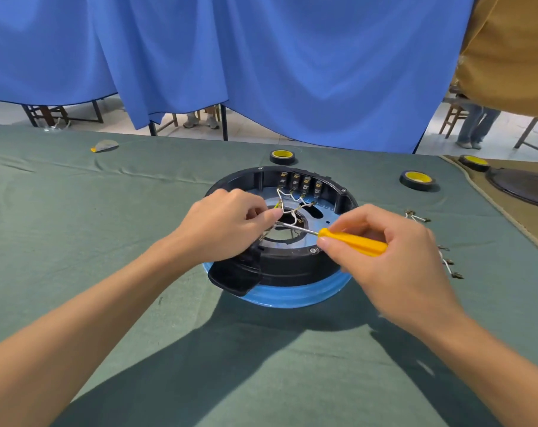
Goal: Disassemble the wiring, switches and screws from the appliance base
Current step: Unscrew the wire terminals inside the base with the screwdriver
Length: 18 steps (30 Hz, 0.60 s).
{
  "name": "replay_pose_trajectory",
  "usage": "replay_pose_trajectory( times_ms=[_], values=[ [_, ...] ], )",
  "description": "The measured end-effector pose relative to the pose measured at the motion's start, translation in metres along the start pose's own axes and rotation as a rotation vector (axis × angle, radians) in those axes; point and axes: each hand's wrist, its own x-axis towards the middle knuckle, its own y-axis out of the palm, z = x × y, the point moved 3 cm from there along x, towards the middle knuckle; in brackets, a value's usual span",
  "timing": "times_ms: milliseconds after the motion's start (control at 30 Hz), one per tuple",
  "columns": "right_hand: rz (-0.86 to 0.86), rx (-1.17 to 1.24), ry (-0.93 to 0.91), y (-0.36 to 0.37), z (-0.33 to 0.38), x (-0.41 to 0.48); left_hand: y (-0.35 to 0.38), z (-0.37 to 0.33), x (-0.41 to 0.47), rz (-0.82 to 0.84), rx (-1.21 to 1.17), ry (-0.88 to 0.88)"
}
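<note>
A person's right hand (394,257) grips a yellow-handled screwdriver (352,241) lying nearly level, its shaft pointing left into the round black-and-blue appliance base (292,272) between both hands, while the left hand (227,226) pinches white wires (287,200) near the switches (301,184); no legible writing shows.

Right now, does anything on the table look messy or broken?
Nothing looks broken. Small loose wires lie scattered on the green cloth right of the appliance base, likely already pulled out. A crumpled grey scrap sits at the far left, and the cloth is wrinkled near it.
</note>
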Motion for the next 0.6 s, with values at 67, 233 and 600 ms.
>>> replay_pose_trajectory(
  times_ms=[67,233,600],
  values=[
    [0.052,-0.04,0.019,-0.008,0.002,0.008,-0.004,0.001,0.002,0.028,-0.017,0.012],
    [0.38,-0.189,0.016,-0.015,0.006,0.021,-0.01,0.004,0.02,0.149,-0.08,0.051],
    [0.427,-0.302,-0.22,-0.002,0.003,0.021,0.002,0.013,0.041,0.049,0.053,0.087]
  ],
)
